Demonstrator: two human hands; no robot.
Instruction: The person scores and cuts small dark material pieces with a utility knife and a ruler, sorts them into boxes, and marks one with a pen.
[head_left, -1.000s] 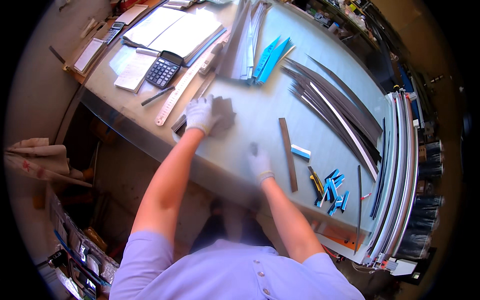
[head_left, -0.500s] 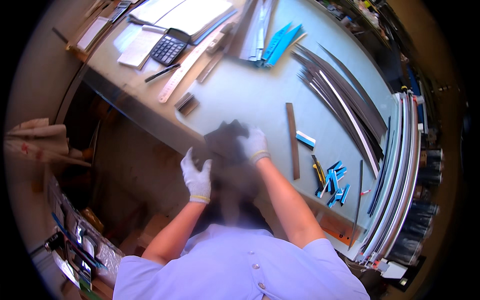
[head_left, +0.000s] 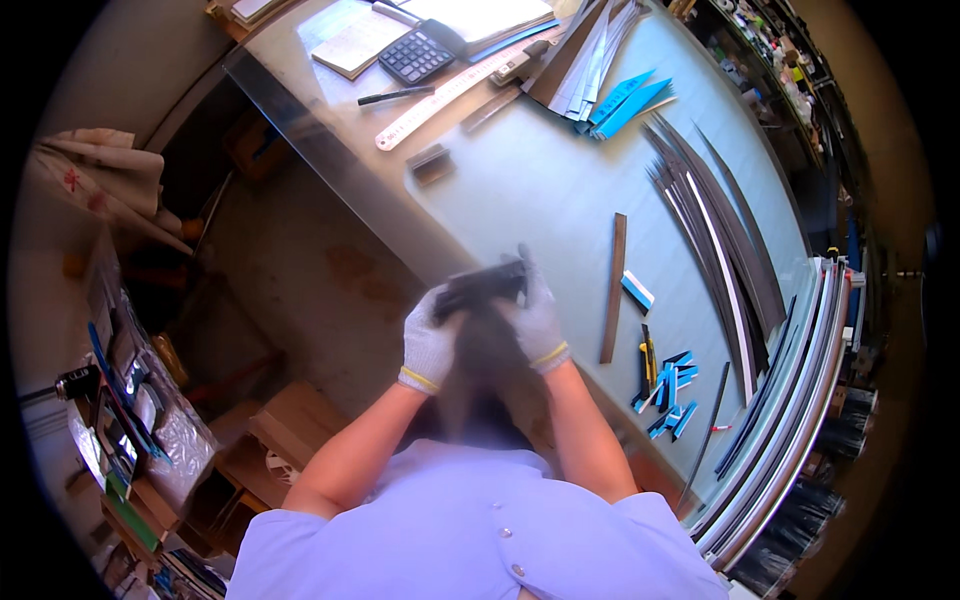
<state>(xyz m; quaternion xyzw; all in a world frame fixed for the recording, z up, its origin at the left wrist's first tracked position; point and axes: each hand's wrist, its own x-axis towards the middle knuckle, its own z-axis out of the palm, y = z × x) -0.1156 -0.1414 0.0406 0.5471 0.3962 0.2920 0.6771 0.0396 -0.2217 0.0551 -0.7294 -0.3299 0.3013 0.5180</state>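
Note:
Both my hands wear white knitted gloves with yellow cuffs. My left hand (head_left: 428,340) and my right hand (head_left: 537,315) grip opposite ends of a dark, blocky bundle (head_left: 482,287) in front of my body, by the table's near edge. Motion blurs the bundle; it might be several short dark pieces together, but its kind is unclear. My left fingers close round its left end. At its right end, my right thumb and fingers hold it, a finger pointing up. A small dark brown block (head_left: 430,165) lies on the table beyond.
On the glass-topped table (head_left: 540,210) lie a brown strip (head_left: 614,290), a yellow-black utility knife (head_left: 646,360), blue-white offcuts (head_left: 672,390) and long dark strips (head_left: 715,260). Farther off are a ruler (head_left: 430,112), a calculator (head_left: 416,54) and a pen (head_left: 395,96). Cardboard boxes (head_left: 300,425) stand lower left.
My left hand, open and apart before, has come up and closed on the bundle. The bundle is now level between both hands. The view has turned, shifting the table's things rightward.

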